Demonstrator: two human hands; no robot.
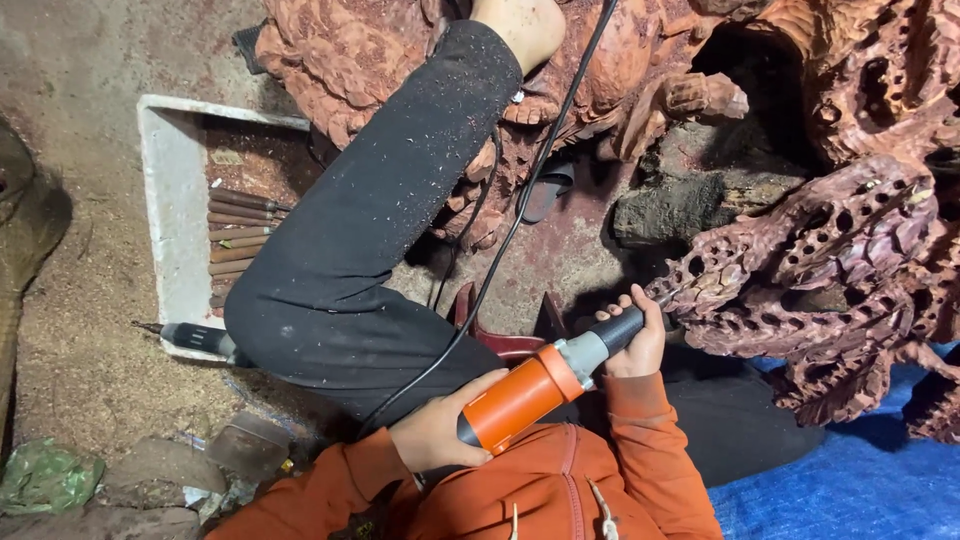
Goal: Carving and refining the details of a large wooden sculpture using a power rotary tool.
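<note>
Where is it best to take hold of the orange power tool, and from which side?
Probably in two places, as the hands do. The orange power tool is long and lies slanted toward the carved wood. The left hand wraps the thick orange rear body from the cord end; the right hand grips the slim grey-black neck from the side. The front end likely works on the wood, so avoid it.

You are sitting on the floor (80,370) with your leg (390,200) stretching forward past the tray (165,200) lying to your left. Chisels (240,235) are lying in that tray, and another tool (195,338) is resting at its near edge. The carved root (830,250) is standing ahead and to your right. The power tool (540,385) is lying across your lap between your left hand (435,432) and right hand (640,340), its cord (520,210) running forward over your leg.
</note>
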